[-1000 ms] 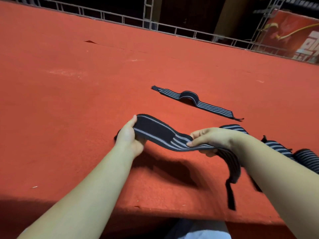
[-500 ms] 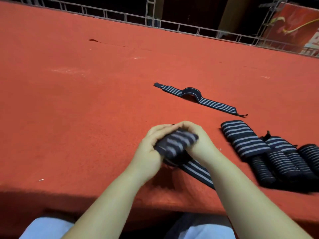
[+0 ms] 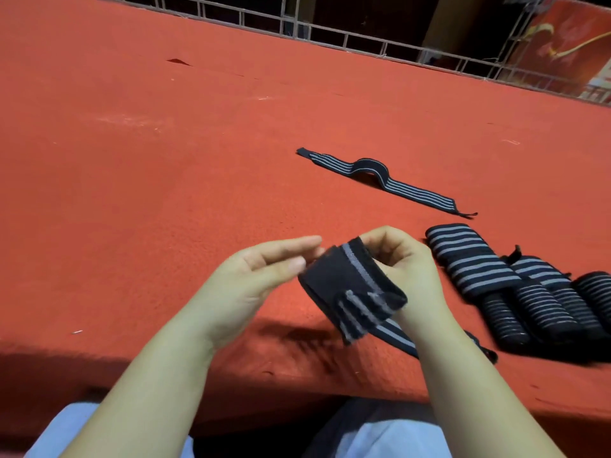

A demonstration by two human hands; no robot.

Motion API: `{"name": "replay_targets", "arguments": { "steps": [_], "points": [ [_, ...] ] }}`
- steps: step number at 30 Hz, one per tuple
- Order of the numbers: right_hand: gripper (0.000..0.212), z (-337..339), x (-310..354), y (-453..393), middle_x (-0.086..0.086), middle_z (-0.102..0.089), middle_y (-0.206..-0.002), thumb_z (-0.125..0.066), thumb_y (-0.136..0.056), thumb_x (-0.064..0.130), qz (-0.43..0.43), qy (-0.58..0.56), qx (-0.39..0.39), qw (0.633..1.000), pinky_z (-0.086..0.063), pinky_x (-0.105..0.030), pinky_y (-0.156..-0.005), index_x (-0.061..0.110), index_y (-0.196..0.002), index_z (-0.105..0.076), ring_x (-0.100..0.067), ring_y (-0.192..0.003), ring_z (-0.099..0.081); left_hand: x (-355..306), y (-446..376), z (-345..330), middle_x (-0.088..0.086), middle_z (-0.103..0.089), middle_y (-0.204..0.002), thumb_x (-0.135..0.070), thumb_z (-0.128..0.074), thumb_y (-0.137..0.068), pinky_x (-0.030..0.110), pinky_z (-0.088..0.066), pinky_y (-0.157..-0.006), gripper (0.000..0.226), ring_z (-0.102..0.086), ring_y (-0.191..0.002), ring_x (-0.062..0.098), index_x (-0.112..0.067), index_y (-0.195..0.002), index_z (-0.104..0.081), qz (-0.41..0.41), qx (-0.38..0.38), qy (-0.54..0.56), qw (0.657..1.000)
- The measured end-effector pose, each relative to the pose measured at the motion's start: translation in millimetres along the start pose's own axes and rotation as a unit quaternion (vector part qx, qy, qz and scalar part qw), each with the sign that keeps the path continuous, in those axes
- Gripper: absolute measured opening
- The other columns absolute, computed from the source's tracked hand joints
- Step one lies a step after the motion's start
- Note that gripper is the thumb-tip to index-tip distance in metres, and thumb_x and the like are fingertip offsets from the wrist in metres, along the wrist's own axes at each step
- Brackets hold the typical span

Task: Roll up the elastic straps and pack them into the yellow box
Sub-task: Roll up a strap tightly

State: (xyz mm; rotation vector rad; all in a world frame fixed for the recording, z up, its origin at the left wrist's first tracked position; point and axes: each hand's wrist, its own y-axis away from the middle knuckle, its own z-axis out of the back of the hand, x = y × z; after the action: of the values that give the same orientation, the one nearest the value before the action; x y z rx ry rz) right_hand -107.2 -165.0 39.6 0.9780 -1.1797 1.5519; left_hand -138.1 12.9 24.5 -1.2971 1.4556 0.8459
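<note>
1. My right hand [image 3: 400,262] is curled around the far end of a partly rolled elastic strap [image 3: 350,285], pinching it between thumb and fingers just above the red surface [image 3: 165,193].
2. My left hand [image 3: 251,285] has its fingers stretched long and loosely apart, the tips touching the roll's near upper edge; whether it grips or only steadies, I cannot tell, as the picture is blurred there.
3. The loose tail of that strap [image 3: 396,338] trails down and rightward from the roll, passing under my right wrist toward the table's near edge.
4. The near edge [image 3: 297,385] runs just below my wrists, with my light trousers [image 3: 380,438] showing beneath it; little room is left on that side.
5. To the left and beyond my hands the red surface lies open and wide.
6. Just right of my right hand sits a cluster of rolled straps [image 3: 529,292], black with grey stripes, packed side by side and touching one another.
7. Farther out, one unrolled strap [image 3: 386,180] lies flat with a hump in its middle, well apart from my hands.
8. No yellow box shows in my view.
9. A metal railing [image 3: 347,38] bounds the far edge, with dark space behind it and a red banner [image 3: 568,44] at upper right.
</note>
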Motion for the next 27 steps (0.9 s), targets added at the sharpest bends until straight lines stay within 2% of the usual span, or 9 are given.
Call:
{"name": "replay_targets", "arguments": {
  "steps": [5,8,11,13,15,17,21,25,27],
  "points": [
    [0.026,1,0,3,0.008,-0.066,-0.060,-0.083,-0.056,0.005,0.010,0.007,-0.001,1.000,-0.049,-0.021,-0.055,0.025,-0.061,-0.066,-0.003,-0.057,-0.057,-1,1,-11,-0.001,-0.073,-0.082,-0.016,-0.083,-0.064,0.021,-0.051,-0.076,0.021,-0.066,-0.077,0.015,-0.020,-0.080,-0.071,-0.017,-0.073,-0.177,0.981],
    [0.020,-2,3,3,0.009,-0.065,-0.060,-0.077,-0.053,0.014,0.003,-0.001,0.009,1.000,-0.049,-0.020,-0.053,0.028,-0.063,-0.067,-0.005,-0.057,-0.057,0,-1,-13,0.000,-0.066,-0.068,-0.014,-0.079,-0.070,0.019,-0.045,-0.064,0.015,-0.057,-0.065,0.012,-0.019,-0.068,-0.065,-0.032,-0.118,-0.194,0.973],
    [0.013,1,1,-1,0.005,-0.064,-0.059,-0.066,-0.072,0.004,-0.052,-0.056,0.004,0.997,-0.049,-0.019,-0.049,0.016,-0.069,-0.065,-0.008,-0.053,-0.058,0,1,-15,-0.006,-0.063,-0.065,-0.012,-0.077,-0.073,0.017,-0.043,-0.064,0.018,-0.055,-0.064,0.008,-0.020,-0.066,-0.063,-0.042,-0.091,-0.183,0.978],
    [0.006,5,-5,-3,0.001,-0.066,-0.068,-0.058,-0.081,0.011,-0.051,0.031,0.034,0.998,-0.053,-0.022,-0.056,0.011,-0.081,-0.063,-0.011,-0.059,-0.062,1,1,-14,-0.010,-0.060,-0.062,-0.006,-0.071,-0.078,0.014,-0.043,-0.063,0.020,-0.054,-0.062,0.005,-0.019,-0.068,-0.060,-0.051,-0.100,-0.152,0.982],
    [0.020,8,-17,-4,0.009,-0.070,-0.084,-0.066,-0.074,0.033,-0.034,0.219,0.120,0.968,-0.054,-0.025,-0.073,0.021,-0.090,-0.064,-0.006,-0.076,-0.065,-1,-2,-10,-0.009,-0.062,-0.062,-0.004,-0.065,-0.081,0.013,-0.046,-0.062,0.014,-0.055,-0.061,0.003,-0.014,-0.073,-0.059,-0.054,-0.129,-0.114,0.984],
    [0.022,9,-22,0,0.015,-0.071,-0.087,-0.075,-0.074,0.036,-0.078,0.278,0.174,0.942,-0.052,-0.025,-0.078,0.027,-0.091,-0.065,0.002,-0.082,-0.065,-3,-5,-1,-0.003,-0.063,-0.068,-0.006,-0.061,-0.084,0.014,-0.049,-0.059,0.008,-0.058,-0.059,0.003,-0.011,-0.080,-0.058,-0.044,-0.170,-0.076,0.981],
    [0.016,28,-27,-4,0.008,-0.072,-0.079,-0.076,-0.076,0.034,-0.093,0.335,0.124,0.929,-0.053,-0.032,-0.075,0.024,-0.086,-0.068,-0.006,-0.076,-0.067,-7,-8,35,-0.003,-0.058,-0.061,-0.003,-0.057,-0.088,0.010,-0.048,-0.049,0.015,-0.054,-0.045,-0.003,-0.013,-0.079,-0.053,-0.043,-0.292,-0.066,0.953],
    [0.027,51,-32,-15,0.005,-0.066,-0.088,-0.078,-0.071,0.034,-0.130,0.500,0.162,0.841,-0.049,-0.033,-0.077,0.024,-0.088,-0.060,-0.017,-0.085,-0.062,-3,-5,70,-0.009,-0.057,-0.058,-0.006,-0.065,-0.084,0.025,-0.047,-0.062,0.024,-0.051,-0.053,0.002,-0.022,-0.071,-0.052,-0.071,-0.292,-0.261,0.917],
    [0.027,54,-34,-16,0.002,-0.062,-0.090,-0.076,-0.072,0.033,-0.137,0.561,0.183,0.796,-0.046,-0.032,-0.074,0.025,-0.084,-0.053,-0.021,-0.089,-0.060,-3,-2,76,-0.010,-0.058,-0.062,-0.009,-0.070,-0.080,0.021,-0.042,-0.066,0.025,-0.049,-0.056,0.001,-0.024,-0.069,-0.053,-0.092,-0.255,-0.364,0.891]
  ]
}}
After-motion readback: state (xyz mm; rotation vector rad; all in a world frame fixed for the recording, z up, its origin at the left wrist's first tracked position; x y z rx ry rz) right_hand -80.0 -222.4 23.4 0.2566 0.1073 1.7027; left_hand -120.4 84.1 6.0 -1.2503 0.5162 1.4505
